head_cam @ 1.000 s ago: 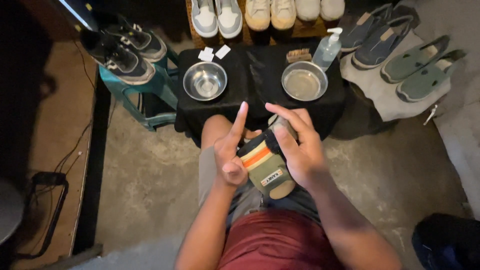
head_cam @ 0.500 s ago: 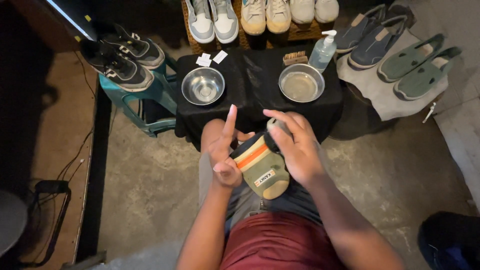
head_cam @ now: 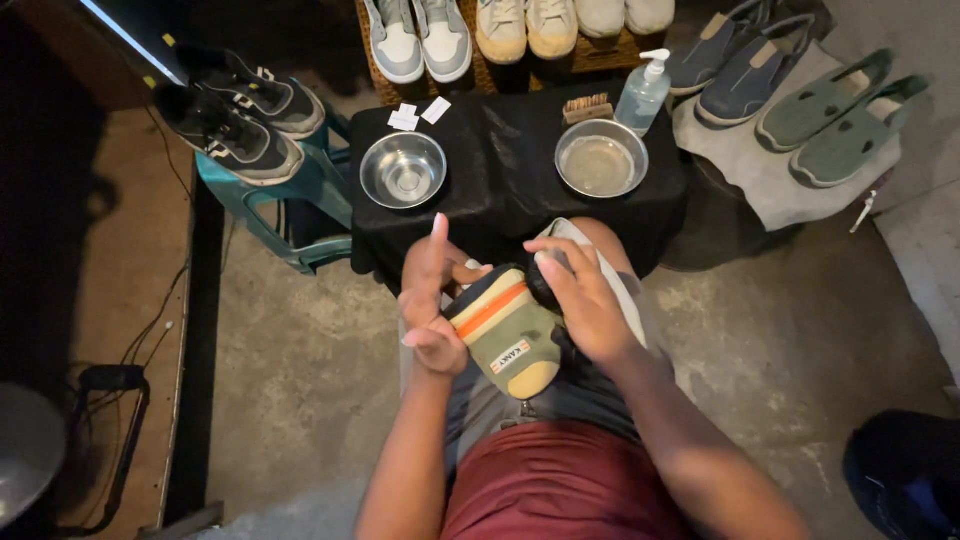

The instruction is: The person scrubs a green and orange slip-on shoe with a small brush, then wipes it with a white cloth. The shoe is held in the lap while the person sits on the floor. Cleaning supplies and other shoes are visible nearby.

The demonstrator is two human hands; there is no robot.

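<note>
Shoe (head_cam: 507,340), olive canvas with an orange stripe, sits on your lap between both hands. Left hand (head_cam: 432,300) braces its side, index finger raised; right hand (head_cam: 580,300) wraps the heel end. Likely light and soft-walled: hold by sole and heel.

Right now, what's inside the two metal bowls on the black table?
The left bowl looks empty, its shiny bottom bare. The right bowl seems to hold shallow clear liquid, though glare makes that uncertain. What lies under either bowl is hidden, apart from the black cloth around them.
</note>
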